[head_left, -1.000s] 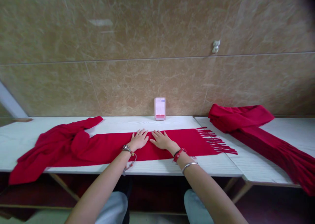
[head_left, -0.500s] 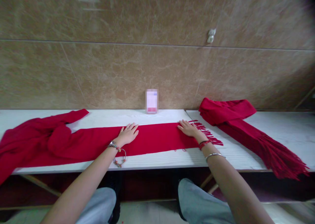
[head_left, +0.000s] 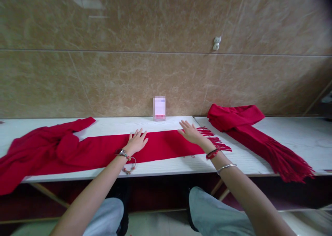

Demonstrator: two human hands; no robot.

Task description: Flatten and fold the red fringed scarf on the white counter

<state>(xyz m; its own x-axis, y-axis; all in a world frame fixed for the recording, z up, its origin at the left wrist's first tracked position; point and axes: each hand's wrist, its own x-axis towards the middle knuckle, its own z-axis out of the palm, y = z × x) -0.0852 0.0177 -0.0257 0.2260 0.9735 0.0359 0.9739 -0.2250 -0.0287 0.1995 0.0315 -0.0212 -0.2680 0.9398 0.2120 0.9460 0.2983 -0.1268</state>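
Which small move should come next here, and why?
Probably slide the left hand leftward to smooth the red scarf: the stretch between it and the right hand lies flat, while the scarf's left part is bunched.

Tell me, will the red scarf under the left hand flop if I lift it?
Probably floppy: the red scarf bunches into soft folds at its left end. It looks light, since the flat part seems thin. Its loose fringe would likely dangle.
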